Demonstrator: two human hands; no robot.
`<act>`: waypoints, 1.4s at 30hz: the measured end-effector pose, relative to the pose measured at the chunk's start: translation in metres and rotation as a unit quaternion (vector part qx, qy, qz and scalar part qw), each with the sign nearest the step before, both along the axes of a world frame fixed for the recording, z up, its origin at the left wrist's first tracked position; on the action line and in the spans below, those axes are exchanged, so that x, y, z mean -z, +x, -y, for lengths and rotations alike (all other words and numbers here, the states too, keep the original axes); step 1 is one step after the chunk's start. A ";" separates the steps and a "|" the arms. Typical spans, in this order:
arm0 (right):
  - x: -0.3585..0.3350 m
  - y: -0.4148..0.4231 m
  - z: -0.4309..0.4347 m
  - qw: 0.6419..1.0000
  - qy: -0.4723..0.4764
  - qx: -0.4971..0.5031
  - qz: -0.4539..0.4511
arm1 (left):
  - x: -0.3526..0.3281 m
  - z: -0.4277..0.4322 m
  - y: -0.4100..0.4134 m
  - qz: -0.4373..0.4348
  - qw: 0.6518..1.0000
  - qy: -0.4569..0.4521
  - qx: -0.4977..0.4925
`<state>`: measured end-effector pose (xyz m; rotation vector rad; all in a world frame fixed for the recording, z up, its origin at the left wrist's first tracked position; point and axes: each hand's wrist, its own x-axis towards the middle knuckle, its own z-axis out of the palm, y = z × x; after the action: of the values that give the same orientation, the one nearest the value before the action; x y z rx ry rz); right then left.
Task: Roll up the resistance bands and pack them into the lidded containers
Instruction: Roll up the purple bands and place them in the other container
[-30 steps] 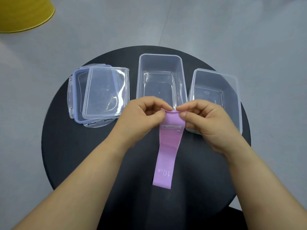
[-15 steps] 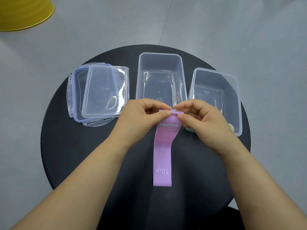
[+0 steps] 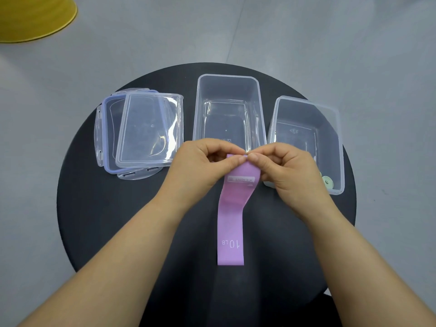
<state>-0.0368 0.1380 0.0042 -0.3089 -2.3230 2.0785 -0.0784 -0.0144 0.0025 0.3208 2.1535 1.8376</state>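
Barely begun: pinching purple band [image 3: 232,220] at its 12 o'clock end with left hand [image 3: 200,171] and right hand [image 3: 287,173] (both curled); next, rolling snugly toward 6 o'clock.

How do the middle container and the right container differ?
The middle container looks longer and narrower; the right container looks shorter and wider. The middle one sits square to the camera; the right one is angled. The middle one looks empty; the right one holds a small round greenish object in a near corner. Both are clear, lidless, upright on the black table.
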 end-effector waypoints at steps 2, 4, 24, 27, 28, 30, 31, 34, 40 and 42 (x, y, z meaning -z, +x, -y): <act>0.000 0.000 -0.001 1.000 -0.014 0.000 0.005 | -0.001 0.000 0.000 0.005 1.000 0.002 0.002; 0.000 -0.001 -0.002 1.000 -0.028 0.003 0.010 | -0.001 -0.001 -0.001 0.012 1.000 0.005 0.004; 0.004 -0.001 -0.007 0.999 -0.032 0.014 0.007 | 0.000 -0.001 -0.001 0.045 0.999 0.004 0.008; 0.004 -0.001 -0.007 0.999 -0.032 0.014 0.009 | 0.000 -0.001 0.000 0.035 0.999 0.007 0.009; 0.004 -0.001 -0.007 0.999 -0.033 0.016 0.010 | 0.000 -0.001 -0.001 0.033 0.999 0.007 0.009; 0.004 -0.001 -0.007 0.999 -0.033 0.019 0.013 | 0.000 -0.002 -0.001 0.030 0.999 0.012 0.010; 0.004 -0.001 -0.007 0.999 -0.036 0.018 0.015 | 0.000 -0.002 -0.001 0.028 0.999 0.013 0.009; 0.004 0.000 -0.006 0.998 -0.056 0.000 0.039 | 0.000 -0.002 -0.001 0.019 1.000 0.010 0.006; 0.003 0.000 -0.003 0.999 -0.029 -0.003 0.044 | 0.000 -0.002 0.000 0.011 1.000 0.000 0.008; 0.002 0.001 -0.003 0.999 -0.032 -0.001 0.040 | 0.000 -0.001 0.000 0.010 1.000 -0.004 0.008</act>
<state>-0.0362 0.1409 0.0018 -0.3976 -2.3020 2.1849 -0.0788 -0.0129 0.0021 0.3156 2.1383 1.8154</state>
